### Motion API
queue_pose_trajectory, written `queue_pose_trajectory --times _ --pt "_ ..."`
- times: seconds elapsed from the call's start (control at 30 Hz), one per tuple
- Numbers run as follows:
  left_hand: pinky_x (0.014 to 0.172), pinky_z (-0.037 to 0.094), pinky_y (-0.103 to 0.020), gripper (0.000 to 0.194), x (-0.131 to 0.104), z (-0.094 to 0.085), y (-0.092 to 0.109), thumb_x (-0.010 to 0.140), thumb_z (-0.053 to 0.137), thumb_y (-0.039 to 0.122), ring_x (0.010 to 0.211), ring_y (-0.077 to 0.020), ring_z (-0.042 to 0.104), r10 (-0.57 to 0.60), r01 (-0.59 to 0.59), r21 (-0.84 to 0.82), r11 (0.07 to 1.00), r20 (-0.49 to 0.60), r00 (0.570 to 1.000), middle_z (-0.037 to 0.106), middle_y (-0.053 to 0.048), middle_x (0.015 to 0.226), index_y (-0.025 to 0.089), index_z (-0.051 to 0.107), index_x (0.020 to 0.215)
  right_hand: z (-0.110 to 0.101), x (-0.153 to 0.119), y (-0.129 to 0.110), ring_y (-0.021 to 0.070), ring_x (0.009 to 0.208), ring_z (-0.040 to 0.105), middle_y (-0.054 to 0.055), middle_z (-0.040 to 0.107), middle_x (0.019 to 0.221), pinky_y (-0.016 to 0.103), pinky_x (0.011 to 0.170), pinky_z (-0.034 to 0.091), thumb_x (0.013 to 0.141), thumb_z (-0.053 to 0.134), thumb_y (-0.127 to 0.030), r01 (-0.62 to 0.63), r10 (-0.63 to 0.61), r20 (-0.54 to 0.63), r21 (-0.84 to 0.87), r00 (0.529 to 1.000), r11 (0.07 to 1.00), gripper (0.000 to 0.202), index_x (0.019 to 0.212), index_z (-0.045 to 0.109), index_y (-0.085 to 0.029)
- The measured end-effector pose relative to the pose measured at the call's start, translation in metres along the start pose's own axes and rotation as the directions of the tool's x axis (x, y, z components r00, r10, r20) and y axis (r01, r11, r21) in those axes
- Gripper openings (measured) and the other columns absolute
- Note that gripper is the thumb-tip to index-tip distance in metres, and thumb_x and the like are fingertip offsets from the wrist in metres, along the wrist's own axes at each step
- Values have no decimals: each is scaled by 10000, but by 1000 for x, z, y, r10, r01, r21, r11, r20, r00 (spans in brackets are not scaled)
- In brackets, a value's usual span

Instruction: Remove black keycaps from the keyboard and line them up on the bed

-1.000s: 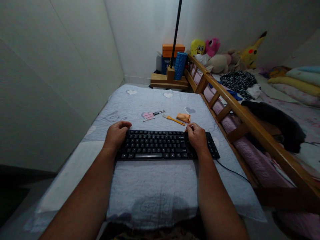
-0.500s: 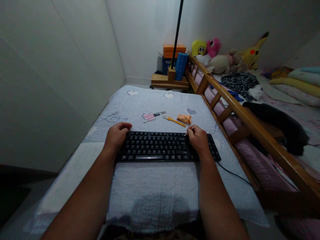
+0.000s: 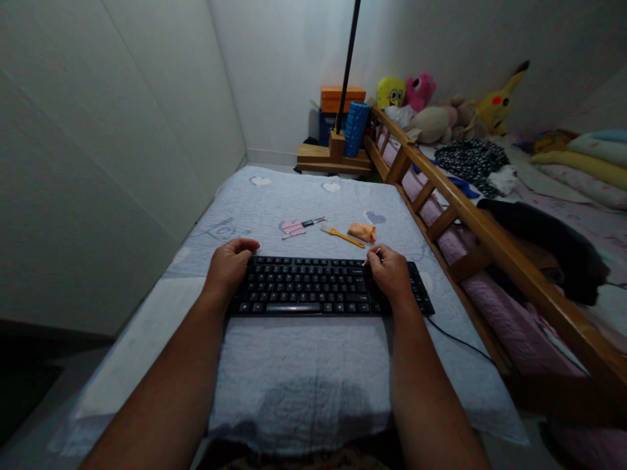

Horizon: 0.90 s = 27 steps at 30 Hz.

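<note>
A black keyboard point(image 3: 304, 287) lies flat on the pale blue cover, its cable trailing off to the right. My left hand point(image 3: 229, 264) is closed around the keyboard's upper left corner. Over the right part of the keys, my right hand point(image 3: 389, 269) pinches a thin cotton swab point(image 3: 366, 263) whose white tip points at the top row. Behind the keyboard lie a yellow-handled brush point(image 3: 345, 237), a crumpled orange cloth point(image 3: 362, 232), another cotton swab point(image 3: 294, 235) and a slim tool with a dark grip and metal tip point(image 3: 308, 223).
A wooden bed rail point(image 3: 450, 215) runs along the right side, with bedding and plush toys point(image 3: 431, 124) beyond it. At the far end stand a blue foam roller point(image 3: 356, 129), an orange box point(image 3: 341, 98) and a black pole point(image 3: 349, 65). A pale panel point(image 3: 122, 130) closes the left side.
Both hands and the keyboard hold nearly the same positions. The view has shifted very slightly.
</note>
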<state>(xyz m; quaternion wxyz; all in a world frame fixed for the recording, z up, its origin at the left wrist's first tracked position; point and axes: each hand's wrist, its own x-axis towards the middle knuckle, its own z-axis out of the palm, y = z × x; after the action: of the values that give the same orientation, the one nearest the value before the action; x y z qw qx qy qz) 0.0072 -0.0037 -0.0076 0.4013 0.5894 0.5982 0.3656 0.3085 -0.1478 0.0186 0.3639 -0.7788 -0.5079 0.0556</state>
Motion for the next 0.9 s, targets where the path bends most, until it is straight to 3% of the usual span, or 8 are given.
queue_pose_trajectory --times 0.6,0.9 --pt "877 500 -324 341 0 0 1 596 516 181 872 -214 663 -6 6 2 1000 -4 1000 739 -34 903 193 723 866 12 -2 -3 204 748 645 51 705 746 294 729 421 832 480 -258 82 -83 32 38 996 996 180 714 609 -211" --pt "869 510 -332 341 3 0 -2 600 522 175 842 -211 665 5 -5 8 1000 -4 1000 742 -31 907 200 727 871 6 -1 -2 203 715 641 50 698 717 296 721 420 828 472 -274 40 -41 33 21 999 999 189 708 604 -210"
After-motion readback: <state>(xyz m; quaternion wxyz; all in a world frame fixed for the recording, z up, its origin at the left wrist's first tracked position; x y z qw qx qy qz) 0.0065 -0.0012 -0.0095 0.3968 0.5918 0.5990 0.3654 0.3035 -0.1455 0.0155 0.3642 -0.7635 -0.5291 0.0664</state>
